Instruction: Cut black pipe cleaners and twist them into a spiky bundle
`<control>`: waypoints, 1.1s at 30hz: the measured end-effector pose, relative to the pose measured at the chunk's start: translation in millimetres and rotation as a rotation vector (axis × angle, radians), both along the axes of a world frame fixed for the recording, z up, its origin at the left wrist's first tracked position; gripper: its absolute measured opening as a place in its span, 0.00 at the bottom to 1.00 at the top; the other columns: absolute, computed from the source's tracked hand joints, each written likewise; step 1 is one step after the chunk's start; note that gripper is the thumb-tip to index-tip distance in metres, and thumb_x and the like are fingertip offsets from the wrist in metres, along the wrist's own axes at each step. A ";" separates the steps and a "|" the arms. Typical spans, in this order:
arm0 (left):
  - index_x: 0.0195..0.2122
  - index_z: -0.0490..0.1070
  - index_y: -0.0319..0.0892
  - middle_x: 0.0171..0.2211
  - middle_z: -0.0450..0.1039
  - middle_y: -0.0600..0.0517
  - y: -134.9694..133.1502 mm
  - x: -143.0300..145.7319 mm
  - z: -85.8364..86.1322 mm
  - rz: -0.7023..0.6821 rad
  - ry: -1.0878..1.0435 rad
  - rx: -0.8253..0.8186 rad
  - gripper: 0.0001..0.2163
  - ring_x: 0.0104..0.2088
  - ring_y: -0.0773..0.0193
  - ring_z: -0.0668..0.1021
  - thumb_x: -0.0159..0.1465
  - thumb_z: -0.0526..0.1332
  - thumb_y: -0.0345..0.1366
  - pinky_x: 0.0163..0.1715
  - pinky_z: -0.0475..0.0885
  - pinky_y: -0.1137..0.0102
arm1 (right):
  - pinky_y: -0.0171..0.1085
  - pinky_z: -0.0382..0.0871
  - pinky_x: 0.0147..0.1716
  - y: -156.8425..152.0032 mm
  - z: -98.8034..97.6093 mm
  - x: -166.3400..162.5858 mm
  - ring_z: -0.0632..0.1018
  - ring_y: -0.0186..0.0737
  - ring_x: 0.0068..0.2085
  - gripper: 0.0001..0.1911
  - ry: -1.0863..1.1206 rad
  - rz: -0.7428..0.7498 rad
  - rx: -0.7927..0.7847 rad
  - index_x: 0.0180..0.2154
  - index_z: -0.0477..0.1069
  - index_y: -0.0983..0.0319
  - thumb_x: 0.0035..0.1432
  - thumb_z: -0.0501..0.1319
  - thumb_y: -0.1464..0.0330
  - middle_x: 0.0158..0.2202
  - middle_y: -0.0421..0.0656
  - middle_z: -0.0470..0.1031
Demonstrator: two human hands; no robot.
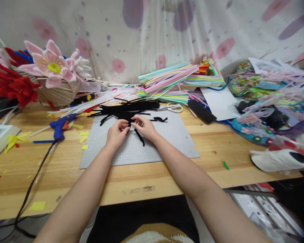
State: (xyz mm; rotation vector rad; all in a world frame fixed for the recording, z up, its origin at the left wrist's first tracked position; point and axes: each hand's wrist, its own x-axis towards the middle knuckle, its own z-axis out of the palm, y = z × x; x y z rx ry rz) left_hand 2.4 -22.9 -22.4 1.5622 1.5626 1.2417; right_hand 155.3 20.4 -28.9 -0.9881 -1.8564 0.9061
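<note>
My left hand (117,132) and my right hand (145,128) meet over a grey cutting mat (167,141), fingers pinched together on a black pipe cleaner (140,136) whose loose end trails toward me on the mat. Just beyond my fingers lies a heap of black pipe cleaners (129,108) at the mat's far edge, with one curled black piece (160,118) lying apart to the right.
A blue glue gun (62,125) with its cord lies left of the mat. White scissors (172,107) and bundles of pastel pipe cleaners (177,81) sit behind. Felt flowers in a basket (53,67) stand far left; a cluttered pile and a white shoe (278,160) are right.
</note>
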 end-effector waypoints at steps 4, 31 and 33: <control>0.36 0.70 0.44 0.28 0.73 0.54 -0.6 3.9 -1.2 -0.069 -0.056 -0.037 0.11 0.29 0.67 0.74 0.51 0.63 0.35 0.32 0.65 0.72 | 0.33 0.60 0.31 0.4 -1.6 -5.4 0.67 0.31 0.28 0.06 0.087 0.043 -0.062 0.33 0.69 0.60 0.51 0.58 0.66 0.26 0.37 0.67; 0.28 0.71 0.39 0.25 0.72 0.52 2.9 7.6 3.3 0.087 -0.456 -0.044 0.14 0.25 0.67 0.73 0.47 0.65 0.45 0.24 0.67 0.73 | 0.31 0.67 0.25 1.8 0.8 -6.8 0.72 0.29 0.23 0.16 0.453 0.116 -0.499 0.35 0.67 0.61 0.41 0.65 0.66 0.23 0.34 0.69; 0.30 0.72 0.40 0.26 0.72 0.53 3.8 7.0 3.1 0.103 -0.496 -0.019 0.14 0.25 0.68 0.73 0.47 0.66 0.44 0.24 0.67 0.73 | 0.31 0.65 0.24 0.3 -1.8 -9.8 0.69 0.28 0.22 0.13 0.343 0.168 -0.448 0.34 0.68 0.62 0.43 0.63 0.66 0.23 0.35 0.68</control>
